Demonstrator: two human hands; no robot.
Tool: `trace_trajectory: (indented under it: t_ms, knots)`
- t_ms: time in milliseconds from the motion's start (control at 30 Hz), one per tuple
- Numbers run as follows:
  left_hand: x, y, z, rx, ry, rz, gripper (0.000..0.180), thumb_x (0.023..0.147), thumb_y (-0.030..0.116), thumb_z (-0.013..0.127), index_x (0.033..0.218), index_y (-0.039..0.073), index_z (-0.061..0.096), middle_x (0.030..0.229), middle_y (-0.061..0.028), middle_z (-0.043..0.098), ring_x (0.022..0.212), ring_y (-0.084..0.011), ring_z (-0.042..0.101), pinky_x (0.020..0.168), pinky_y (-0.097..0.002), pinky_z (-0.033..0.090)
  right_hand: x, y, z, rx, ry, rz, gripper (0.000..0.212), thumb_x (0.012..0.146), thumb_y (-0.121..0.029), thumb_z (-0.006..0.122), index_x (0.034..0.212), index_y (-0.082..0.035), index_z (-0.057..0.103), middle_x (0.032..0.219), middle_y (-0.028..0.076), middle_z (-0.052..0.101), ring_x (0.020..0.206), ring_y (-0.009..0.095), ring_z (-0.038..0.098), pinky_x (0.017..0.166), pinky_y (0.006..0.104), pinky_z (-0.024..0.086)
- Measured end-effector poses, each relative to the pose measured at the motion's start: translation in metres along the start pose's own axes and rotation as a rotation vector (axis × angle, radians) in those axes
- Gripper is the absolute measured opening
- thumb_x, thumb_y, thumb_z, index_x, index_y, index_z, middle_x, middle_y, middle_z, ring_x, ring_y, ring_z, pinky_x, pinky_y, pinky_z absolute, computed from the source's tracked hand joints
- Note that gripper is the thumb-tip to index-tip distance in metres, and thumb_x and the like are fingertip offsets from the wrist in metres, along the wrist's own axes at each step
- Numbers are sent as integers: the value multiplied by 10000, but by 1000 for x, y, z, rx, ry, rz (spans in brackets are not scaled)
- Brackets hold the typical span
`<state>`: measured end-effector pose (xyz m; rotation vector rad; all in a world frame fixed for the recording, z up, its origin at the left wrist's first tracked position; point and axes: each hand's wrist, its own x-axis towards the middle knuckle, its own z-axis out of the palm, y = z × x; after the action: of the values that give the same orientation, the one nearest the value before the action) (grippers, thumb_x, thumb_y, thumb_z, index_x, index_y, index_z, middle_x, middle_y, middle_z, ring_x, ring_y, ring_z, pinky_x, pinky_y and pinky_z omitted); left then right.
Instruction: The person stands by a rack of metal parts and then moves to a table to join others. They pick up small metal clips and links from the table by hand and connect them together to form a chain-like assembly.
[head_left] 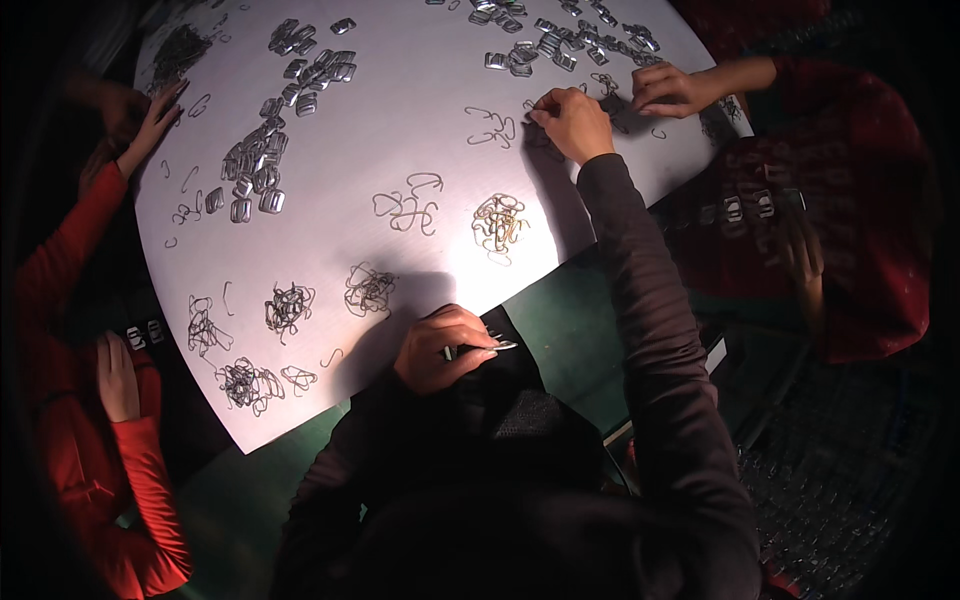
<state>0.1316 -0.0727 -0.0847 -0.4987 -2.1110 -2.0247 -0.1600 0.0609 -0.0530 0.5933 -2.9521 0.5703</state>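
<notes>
My left hand (438, 352) is closed near the table's front edge, with a small shiny metal piece (500, 346) jutting from between thumb and fingers. Its exact kind is hard to tell. My right hand (576, 124) reaches forward across the white tabletop (330, 225), fingers pinched together over scattered thin wire hooks; whatever is in the pinch is hidden. Beside it, to the left, lie loose bent wire hooks (490, 128). A brightly lit pile of wire hooks (498, 225) sits between my two hands, with a looser group of hooks (408, 206) left of it.
More wire-hook heaps (288, 306) lie along the front left. Silvery buckle-like metal pieces (256, 160) cluster farther back, with others (560, 45) at the far right. A co-worker's hand (668, 90) works close to my right hand. Another person's red sleeve (75, 240) borders the left edge.
</notes>
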Motion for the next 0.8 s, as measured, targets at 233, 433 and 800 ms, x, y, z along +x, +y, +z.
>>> trace_trajectory:
  t_ms: [233, 433, 800]
  knots:
    - [-1, 6, 2, 83, -4, -26, 146, 679, -53, 689, 809, 2, 651, 791, -96, 633, 745, -195, 607, 668, -281, 484, -4, -35, 26, -47, -252, -62, 201, 780, -188, 600, 872, -20, 658, 873, 172, 652, 916, 331, 612, 801, 417, 478]
    - [-12, 14, 17, 41, 133, -163, 139, 739, -62, 662, 866, -12, 636, 870, -106, 628, 767, -129, 616, 669, -235, 498, -54, -37, 0, 410, -145, -69, 125, 830, -112, 610, 842, 10, 587, 760, 92, 625, 631, 167, 614, 588, 293, 485]
    - [-5, 52, 32, -146, 329, -293, 147, 771, -14, 666, 902, -39, 606, 831, -82, 655, 759, -133, 661, 692, -219, 534, -241, -81, -97, 1243, -135, 199, 73, 841, -80, 628, 871, -13, 632, 905, -2, 560, 746, 54, 492, 640, 201, 392]
